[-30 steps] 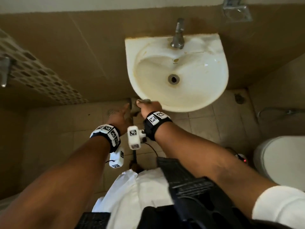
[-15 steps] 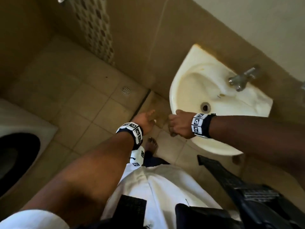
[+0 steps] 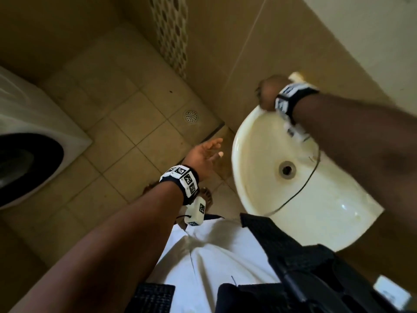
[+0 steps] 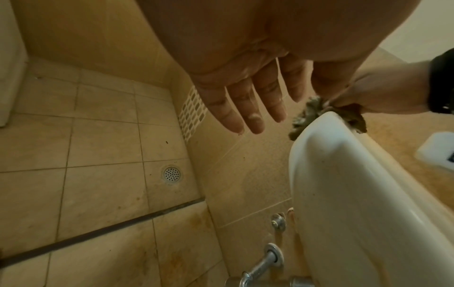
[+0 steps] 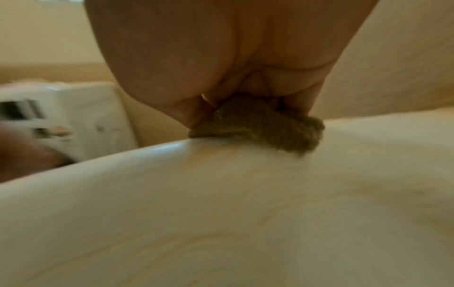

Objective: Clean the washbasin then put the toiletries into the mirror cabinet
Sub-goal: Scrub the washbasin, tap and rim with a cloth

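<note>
The white washbasin [image 3: 266,136] hangs on the tan wall, its drain [image 3: 287,169] in the middle of the bowl. My right hand [image 3: 267,93] grips a brownish scrub cloth [image 5: 260,122] and presses it onto the basin's far rim [image 5: 172,153]. From the left wrist view, the cloth [image 4: 312,110] bunches over the rim's corner under that hand [image 4: 383,91]. My left hand [image 3: 206,154] hovers left of the basin with straight, wet fingers [image 4: 253,108] and holds nothing. No toiletries or cabinet show.
A white toilet [image 3: 33,141] with a dark seat stands at the left. A round floor drain [image 3: 191,116] sits in the tiled floor. Pipes and a valve [image 4: 267,260] run under the basin. A patterned tile strip [image 3: 171,30] climbs the wall.
My right hand has moved with the cloth from the basin's near front edge up to its far rim. The left hand stays left of the basin, and the head view has swung.
</note>
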The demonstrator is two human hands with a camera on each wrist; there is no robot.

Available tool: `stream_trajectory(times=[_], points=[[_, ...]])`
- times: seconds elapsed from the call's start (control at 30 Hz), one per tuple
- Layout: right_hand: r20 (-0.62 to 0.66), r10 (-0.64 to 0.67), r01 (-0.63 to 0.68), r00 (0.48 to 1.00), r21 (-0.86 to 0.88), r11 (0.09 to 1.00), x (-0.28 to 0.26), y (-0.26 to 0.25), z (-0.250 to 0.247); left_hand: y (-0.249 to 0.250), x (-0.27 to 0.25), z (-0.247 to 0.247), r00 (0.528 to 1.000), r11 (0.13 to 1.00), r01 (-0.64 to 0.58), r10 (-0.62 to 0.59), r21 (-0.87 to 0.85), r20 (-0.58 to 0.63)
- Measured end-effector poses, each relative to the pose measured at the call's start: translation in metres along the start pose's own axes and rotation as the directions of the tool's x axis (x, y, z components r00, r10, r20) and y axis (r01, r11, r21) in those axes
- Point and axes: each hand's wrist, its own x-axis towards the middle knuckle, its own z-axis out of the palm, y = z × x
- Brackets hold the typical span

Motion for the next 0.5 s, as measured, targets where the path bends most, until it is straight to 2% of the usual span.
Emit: stream_trajectory(times=[0.03, 0.1, 0.13, 0.17, 0.23, 0.27, 0.3, 0.33, 0.37, 0.43, 0.47, 0.5], points=[[0.026, -0.064, 0.062, 0.998, 0.069, 0.996, -0.011, -0.025, 0.002, 0.002, 0.001, 0.001, 1.000, 1.000, -0.013, 0.013, 0.003, -0.010], [0.133, -0.178, 0.175, 0.975, 0.036, 0.984, -0.039, -0.073, 0.020, 0.006, 0.005, 0.005, 1.000, 0.999, -0.018, 0.018, -0.030, -0.020], [0.148, -0.233, 0.235, 0.961, 0.001, 0.972, -0.051, -0.089, 0.035, 0.007, 0.007, 0.006, 0.999, 0.999, -0.022, 0.020, -0.033, -0.049], [0.128, -0.287, 0.293, 0.949, -0.025, 0.956, -0.065, -0.099, 0.043, 0.011, 0.009, 0.008, 0.996, 0.999, -0.026, 0.024, -0.027, -0.083], [0.135, -0.430, 0.434, 0.893, -0.005, 0.901, -0.087, -0.101, 0.066, 0.015, 0.013, 0.008, 0.989, 0.998, -0.037, 0.029, -0.048, -0.146], [0.081, -0.496, 0.497, 0.864, 0.008, 0.868, -0.089, -0.095, 0.077, 0.020, 0.013, 0.008, 0.986, 0.997, -0.059, 0.052, -0.039, -0.160], [0.018, -0.513, 0.512, 0.858, 0.056, 0.857, -0.087, -0.084, 0.078, 0.027, 0.013, 0.010, 0.984, 0.996, -0.084, 0.080, -0.021, -0.159], [-0.083, -0.484, 0.491, 0.871, 0.116, 0.863, -0.078, -0.066, 0.076, 0.032, 0.014, 0.014, 0.985, 0.995, -0.095, 0.094, -0.001, -0.142], [-0.162, -0.402, 0.427, 0.901, 0.166, 0.889, -0.070, -0.047, 0.069, 0.039, 0.012, 0.017, 0.988, 0.995, -0.103, 0.103, 0.011, -0.111], [-0.266, -0.118, 0.189, 0.957, 0.261, 0.947, -0.059, -0.002, 0.054, 0.050, 0.011, 0.025, 0.993, 0.993, -0.100, 0.103, 0.059, -0.053], [-0.310, 0.052, 0.056, 0.949, 0.329, 0.943, -0.055, 0.022, 0.049, 0.051, 0.011, 0.028, 0.993, 0.989, -0.106, 0.110, 0.101, -0.032], [-0.357, 0.208, -0.054, 0.911, 0.398, 0.916, -0.051, 0.044, 0.044, 0.053, 0.010, 0.030, 0.993, 0.982, -0.116, 0.118, 0.146, -0.004]])
